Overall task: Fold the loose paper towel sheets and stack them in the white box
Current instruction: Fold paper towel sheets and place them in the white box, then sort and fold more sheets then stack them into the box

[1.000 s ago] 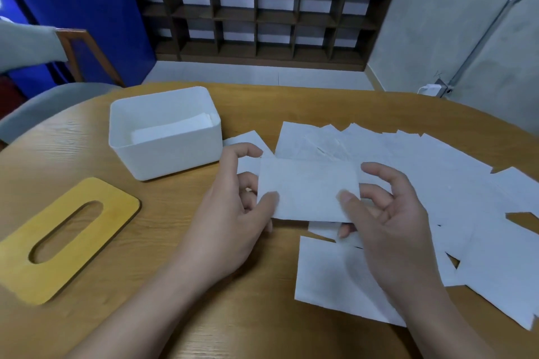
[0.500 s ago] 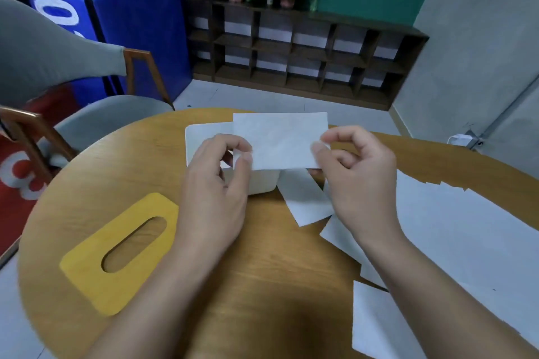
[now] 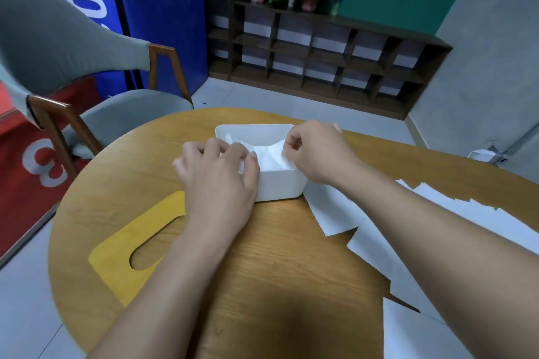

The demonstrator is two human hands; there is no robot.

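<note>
Both hands held a folded paper towel sheet low inside the white box. The left hand and right hand had fingers pinched on its opposite ends. Thin, limp and easily torn, it probably handles best held lightly at its edges.

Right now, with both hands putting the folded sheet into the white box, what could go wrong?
1. The folded white paper towel sheet looks bowed between the left hand and right hand; released so, it may unfold or lie crooked in the white plastic box.
2. The right forearm hangs over the loose white sheets on the round wooden table; pulling back could drag them.
</note>
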